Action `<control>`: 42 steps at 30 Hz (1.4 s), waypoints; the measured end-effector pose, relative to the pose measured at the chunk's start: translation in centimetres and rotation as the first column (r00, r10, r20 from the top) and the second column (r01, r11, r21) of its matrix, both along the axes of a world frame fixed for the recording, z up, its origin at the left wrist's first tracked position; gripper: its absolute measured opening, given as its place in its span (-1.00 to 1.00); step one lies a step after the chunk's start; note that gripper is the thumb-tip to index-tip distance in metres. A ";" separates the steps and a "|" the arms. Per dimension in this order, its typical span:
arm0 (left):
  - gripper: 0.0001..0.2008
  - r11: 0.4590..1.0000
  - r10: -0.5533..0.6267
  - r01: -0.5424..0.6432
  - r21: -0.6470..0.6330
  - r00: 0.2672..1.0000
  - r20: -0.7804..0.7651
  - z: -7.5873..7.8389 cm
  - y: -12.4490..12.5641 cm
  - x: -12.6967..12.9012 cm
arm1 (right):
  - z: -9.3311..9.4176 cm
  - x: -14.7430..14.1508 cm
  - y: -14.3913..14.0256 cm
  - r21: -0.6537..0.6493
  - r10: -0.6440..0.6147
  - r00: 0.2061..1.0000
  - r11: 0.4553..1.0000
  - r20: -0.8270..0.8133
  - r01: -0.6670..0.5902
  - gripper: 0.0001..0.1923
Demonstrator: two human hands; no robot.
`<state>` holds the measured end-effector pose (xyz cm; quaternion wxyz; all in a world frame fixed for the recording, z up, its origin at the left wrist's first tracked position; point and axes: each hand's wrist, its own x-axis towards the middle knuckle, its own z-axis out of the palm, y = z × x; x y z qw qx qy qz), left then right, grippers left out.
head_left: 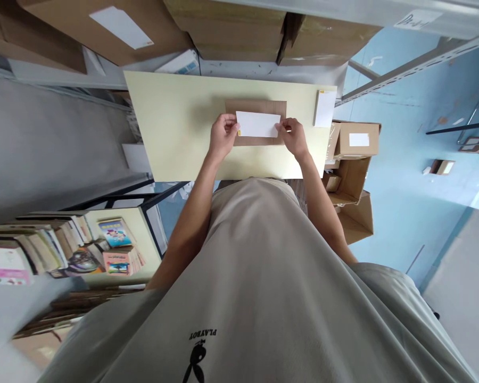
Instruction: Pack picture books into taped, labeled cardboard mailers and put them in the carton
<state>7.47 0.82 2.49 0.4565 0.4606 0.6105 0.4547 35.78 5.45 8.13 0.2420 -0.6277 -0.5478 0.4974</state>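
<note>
Both hands hold a white label sheet (258, 124) stretched flat between them by its two short ends. My left hand (223, 137) pinches the left end, beside a small yellow mark on the sheet. At the right end, the thumb and fingers of my right hand (293, 137) are closed on its lower corner. Directly under the sheet lies a flat brown cardboard box (255, 106) on the pale yellow tabletop (175, 127). I cannot tell whether the sheet touches the cardboard. A stack of white labels (324, 109) sits at the table's right end.
Large cartons (231, 32) stand on a metal shelf behind the table. Open cardboard boxes (351, 175) are stacked on the right. To the lower left, a second table (147, 255) carries rows of books (51, 239). A shelf post (415, 64) rises at the right.
</note>
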 end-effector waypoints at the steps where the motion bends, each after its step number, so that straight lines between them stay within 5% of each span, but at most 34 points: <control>1: -0.47 1.000 0.001 -0.001 -0.004 1.000 -0.013 -0.2 0.0 0.1 | -0.3 0.1 0.1 -0.005 0.004 1.000 1.000 0.008 -0.004 -0.63; 13: -0.76 0.998 0.056 -0.059 -0.022 0.991 -0.122 -3.4 -0.4 0.8 | -3.6 0.2 0.2 0.007 0.020 0.996 1.000 0.085 -0.021 -0.53; 21: -0.78 0.996 0.048 -0.062 -0.062 0.978 -0.203 -2.8 -0.8 1.0 | -4.9 0.4 -0.2 0.119 0.099 0.991 0.987 0.090 -0.109 -0.24; 31: -0.62 0.995 -0.028 0.002 -0.103 0.967 -0.252 -0.5 -0.8 1.4 | -5.3 0.3 -0.2 0.165 0.107 0.984 0.978 0.144 -0.130 -0.35; 42: -0.58 1.000 -0.001 -0.003 -0.012 0.961 -0.276 -2.2 -1.4 1.5 | -7.6 0.6 -0.4 0.205 0.083 0.976 0.971 0.201 -0.125 -0.32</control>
